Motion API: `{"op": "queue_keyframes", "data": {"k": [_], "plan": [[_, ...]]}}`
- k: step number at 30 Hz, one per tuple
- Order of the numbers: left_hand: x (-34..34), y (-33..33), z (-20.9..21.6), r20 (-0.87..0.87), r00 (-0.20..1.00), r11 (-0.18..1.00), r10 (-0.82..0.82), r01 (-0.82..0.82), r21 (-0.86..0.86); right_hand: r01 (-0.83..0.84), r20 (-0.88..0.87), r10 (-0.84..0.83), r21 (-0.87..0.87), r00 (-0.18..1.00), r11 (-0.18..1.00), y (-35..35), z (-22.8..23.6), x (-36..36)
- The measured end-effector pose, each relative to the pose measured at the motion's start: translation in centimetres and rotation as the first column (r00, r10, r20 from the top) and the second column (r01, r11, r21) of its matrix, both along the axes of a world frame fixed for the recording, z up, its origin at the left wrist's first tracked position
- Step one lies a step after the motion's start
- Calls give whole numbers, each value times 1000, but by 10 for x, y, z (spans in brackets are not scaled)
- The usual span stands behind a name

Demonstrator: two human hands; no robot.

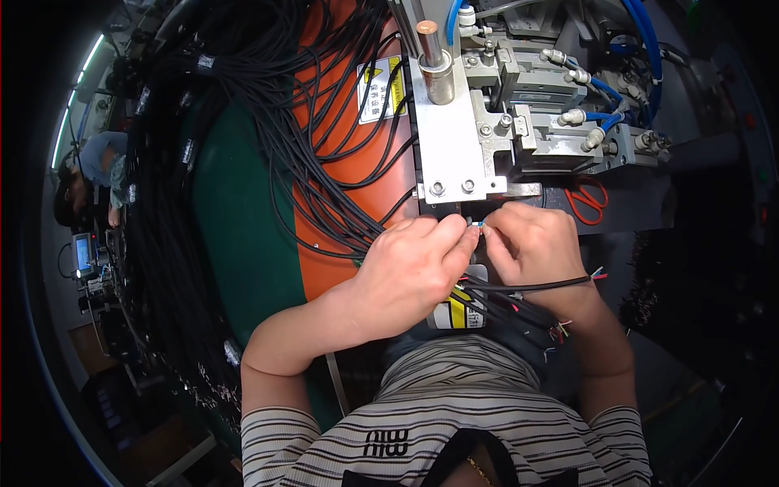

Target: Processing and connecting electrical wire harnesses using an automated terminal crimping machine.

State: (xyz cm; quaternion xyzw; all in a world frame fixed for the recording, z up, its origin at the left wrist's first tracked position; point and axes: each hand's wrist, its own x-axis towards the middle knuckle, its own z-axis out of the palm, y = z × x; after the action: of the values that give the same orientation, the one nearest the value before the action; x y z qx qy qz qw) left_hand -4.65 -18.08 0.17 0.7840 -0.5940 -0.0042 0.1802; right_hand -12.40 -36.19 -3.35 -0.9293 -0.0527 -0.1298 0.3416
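Note:
My left hand (418, 264) is closed in a pinch on the end of a black cable, just below the metal press head. Thin white and light-blue wires (479, 224) poke out between the fingertips of both hands. My right hand (531, 239) comes from the other side, thumb and fingers pinched together on those wires; their very tips are partly hidden. Below my hands, several black cables (527, 286) stick out toward the right, their ends stripped to red and other coloured wires (560, 329).
The press (454, 146) with cylinders and blue air hoses (649, 49) stands ahead. Orange-handled scissors (587, 201) lie to its right. Black cables (300, 105) sprawl over the orange and green surface (235, 187), beside a warning label (381, 89). Another person (101, 162) is at far left.

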Motion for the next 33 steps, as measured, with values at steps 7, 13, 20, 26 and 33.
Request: {"op": "queue_keyframes", "data": {"k": [7,13,20,26,33], "plan": [[0,5,-3,-38,998,999,43,-43,-21,91,94,-107,164,990,982,8,-7,-2],[6,29,-19,-117,986,965,122,-146,-218,109,-165,-41,431,985,896,1,-14,-1],[3,38,-15,-92,994,970,57,-77,-230,64,-220,139,717,966,694,0,-4,-18],[-5,42,-12,-44,999,965,-20,8,-263,-365,106,433,731,895,576,-3,4,-18],[-8,57,-2,-179,979,990,103,-118,-80,-53,-42,316,957,948,287,14,5,-18]]}}
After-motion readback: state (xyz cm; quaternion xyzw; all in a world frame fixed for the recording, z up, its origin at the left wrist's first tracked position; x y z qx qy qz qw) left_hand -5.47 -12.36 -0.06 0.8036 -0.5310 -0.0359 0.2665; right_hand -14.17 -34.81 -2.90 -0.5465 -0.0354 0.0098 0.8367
